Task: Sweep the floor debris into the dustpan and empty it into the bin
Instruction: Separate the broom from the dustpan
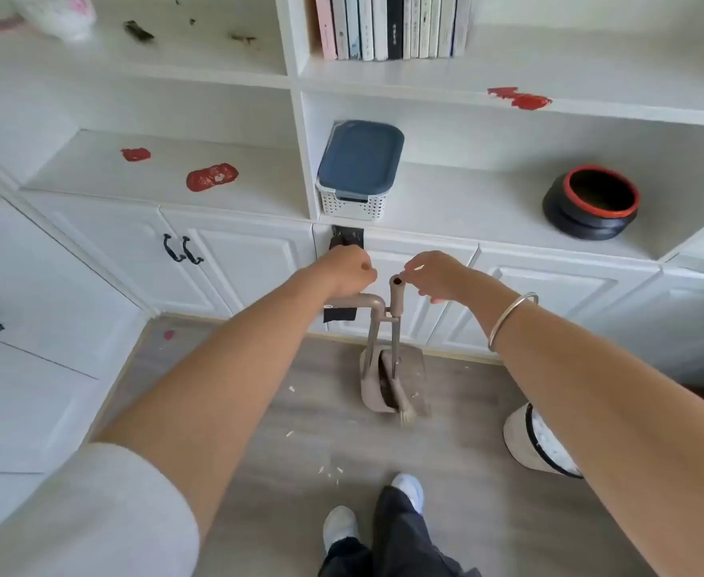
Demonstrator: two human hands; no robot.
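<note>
Taupe dustpan handle (363, 302) in left hand (344, 270), white bin (527, 445) part-hidden

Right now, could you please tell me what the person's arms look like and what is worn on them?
The left arm has a pale grey sleeve pushed up near the elbow, leaving the forearm bare. The right arm is bare as far as it shows, with a thin silver bangle round the wrist. No glove or watch shows.
</note>
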